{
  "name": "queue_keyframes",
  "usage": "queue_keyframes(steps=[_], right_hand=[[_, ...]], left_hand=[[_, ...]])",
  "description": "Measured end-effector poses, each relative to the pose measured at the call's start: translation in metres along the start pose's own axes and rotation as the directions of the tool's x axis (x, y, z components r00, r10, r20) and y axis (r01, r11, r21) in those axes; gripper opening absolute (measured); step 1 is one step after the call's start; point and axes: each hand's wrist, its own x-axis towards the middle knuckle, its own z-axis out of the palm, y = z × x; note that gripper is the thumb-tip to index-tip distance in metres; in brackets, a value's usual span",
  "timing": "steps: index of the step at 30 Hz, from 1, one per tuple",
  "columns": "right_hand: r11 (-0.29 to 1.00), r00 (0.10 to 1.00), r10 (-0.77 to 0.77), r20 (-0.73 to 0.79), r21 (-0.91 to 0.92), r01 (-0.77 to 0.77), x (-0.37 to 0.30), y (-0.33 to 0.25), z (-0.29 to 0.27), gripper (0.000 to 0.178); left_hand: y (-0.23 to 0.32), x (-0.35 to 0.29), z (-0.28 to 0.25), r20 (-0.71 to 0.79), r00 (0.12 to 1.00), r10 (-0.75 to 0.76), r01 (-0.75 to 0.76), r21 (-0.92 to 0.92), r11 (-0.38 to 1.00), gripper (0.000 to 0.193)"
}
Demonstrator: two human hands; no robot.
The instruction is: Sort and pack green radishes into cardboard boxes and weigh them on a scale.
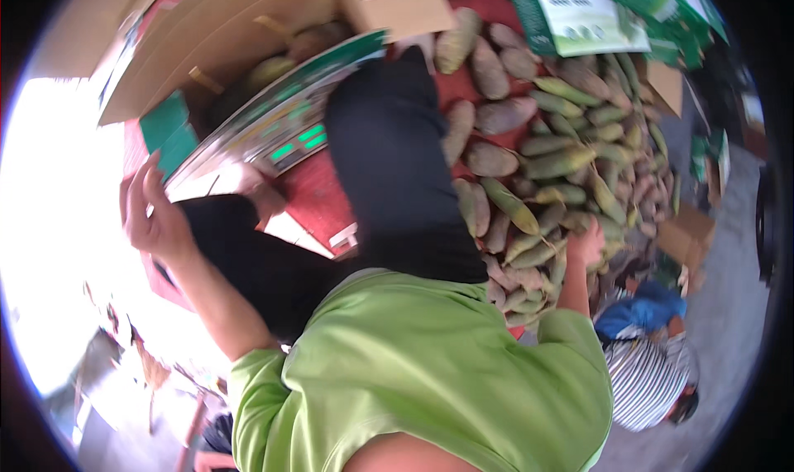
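Observation:
My left hand (155, 216) is raised at the left with its fingers stretched and apart, holding nothing. It is close to the green flap (169, 133) of a large cardboard box (207, 38). My right hand (585, 245) reaches down to the right, touching a heap of long green and pinkish-brown radishes (561, 163). Its fingers are blurred and partly lost among the radishes, so their grip does not show. Between the box and my knees stands a digital scale (289, 145) with lit green displays.
Several larger radishes (490, 69) lie on the red ground beside my leg. Green and white printed cartons (579, 13) lie behind the heap. A small brown box (686, 234) is at the right, near a person in a striped shirt (649, 381). Strong glare washes out the left side.

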Motion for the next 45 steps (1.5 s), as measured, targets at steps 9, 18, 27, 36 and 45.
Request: queue_keyframes(steps=[9,18,27,36,45], right_hand=[[0.985,0.989,-0.138,0.060,-0.101,0.143,0.035,0.045,0.051,0.057],[0.978,0.982,-0.171,0.083,-0.104,0.179,0.023,0.023,0.005,0.060],[0.778,0.882,-0.446,-0.154,0.422,0.466,0.054,0.010,-0.072,0.056],[-0.025,0.770,-0.322,-0.550,0.819,0.574,-0.024,-0.090,-0.271,0.043],[-0.565,0.552,-0.510,-0.660,0.741,0.364,-0.077,-0.261,-0.336,0.042]], left_hand=[[0.012,0.006,-0.005,-0.073,0.997,-0.026,0.026,-0.006,1.000,0.005],[0.012,0.005,-0.013,-0.030,0.999,-0.039,0.037,-0.049,0.998,0.010],[0.011,0.006,-0.015,0.019,1.000,0.012,-0.011,-0.023,1.000,0.012],[0.011,0.005,-0.021,0.049,0.995,0.082,-0.081,-0.015,0.997,0.016],[0.008,0.004,-0.024,0.037,0.996,0.084,-0.083,-0.019,0.996,0.016]])
